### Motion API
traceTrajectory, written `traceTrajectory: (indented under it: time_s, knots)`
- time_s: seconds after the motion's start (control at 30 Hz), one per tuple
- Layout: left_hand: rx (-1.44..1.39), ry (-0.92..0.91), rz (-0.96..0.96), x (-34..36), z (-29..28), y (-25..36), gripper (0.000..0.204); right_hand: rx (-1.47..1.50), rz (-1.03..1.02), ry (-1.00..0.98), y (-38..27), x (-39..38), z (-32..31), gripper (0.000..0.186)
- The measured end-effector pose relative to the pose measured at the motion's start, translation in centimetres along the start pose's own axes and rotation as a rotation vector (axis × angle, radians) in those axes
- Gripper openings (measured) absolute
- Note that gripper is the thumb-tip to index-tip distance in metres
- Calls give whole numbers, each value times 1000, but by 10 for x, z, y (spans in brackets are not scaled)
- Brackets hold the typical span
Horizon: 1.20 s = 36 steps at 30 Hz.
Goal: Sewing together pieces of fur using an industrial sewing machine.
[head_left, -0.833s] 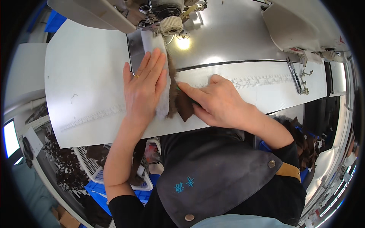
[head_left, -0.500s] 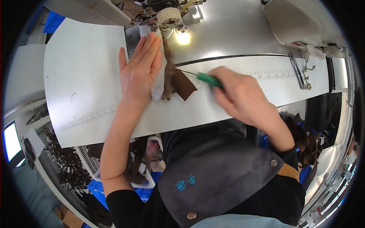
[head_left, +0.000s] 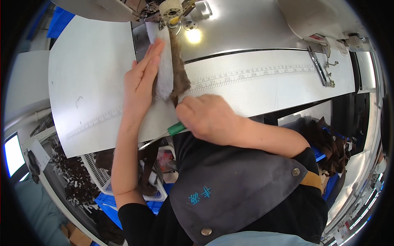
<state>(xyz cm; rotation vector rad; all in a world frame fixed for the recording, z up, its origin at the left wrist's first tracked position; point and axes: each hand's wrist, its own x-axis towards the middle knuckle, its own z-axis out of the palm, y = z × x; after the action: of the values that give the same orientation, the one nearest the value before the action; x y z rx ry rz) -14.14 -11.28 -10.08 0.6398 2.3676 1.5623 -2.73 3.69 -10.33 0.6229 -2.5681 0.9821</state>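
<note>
A strip of white fleece (head_left: pixel 165 76) with a brown furry edge (head_left: pixel 179 74) runs from under the sewing machine's presser area toward me. My left hand (head_left: pixel 141 84) lies along the strip's left side, fingers stretched out, the fingertips on the white pile. Close to the strip's near end, my right hand (head_left: pixel 209 119) is closed around a tool with a green handle (head_left: pixel 176 128) and a thin metal shaft that points down and left past the table edge. A bit of dark brown cloth shows between the strip's end and that hand; whether the fingers pinch it is hidden.
The sewing machine's white ridged wheel (head_left: pixel 170 10) stands over the strip's far end. Tweezers (head_left: pixel 319 67) lie at the right of the white table (head_left: pixel 94 90), which has printed ruler marks. A white basket (head_left: pixel 96 178) with brown scraps sits below the table.
My right hand has moved left and toward me, turning the tool's shaft downward. The brown flap at the right has gone from view. My left hand has turned onto its edge and shifted slightly left.
</note>
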Motion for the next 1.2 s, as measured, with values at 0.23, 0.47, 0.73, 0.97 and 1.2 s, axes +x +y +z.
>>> traceTrajectory:
  time_s: [0.23, 0.47, 0.73, 0.97, 1.2]
  knots:
    - [553, 57, 207, -21, 17, 4, 32, -173, -102, -119, -9, -3, 5, 14]
    - [772, 99, 261, -24, 18, 4, 33, -124, 302, 108, 24, -2, -49, 40]
    - [762, 75, 228, -24, 17, 6, 34, -132, 350, -55, 17, -8, -54, 40]
    - [757, 116, 283, -22, 18, 6, 34, -150, 321, 94, 13, 17, -8, 41]
    - [714, 125, 278, -22, 19, 5, 35, -172, 367, 65, 16, 22, -8, 40]
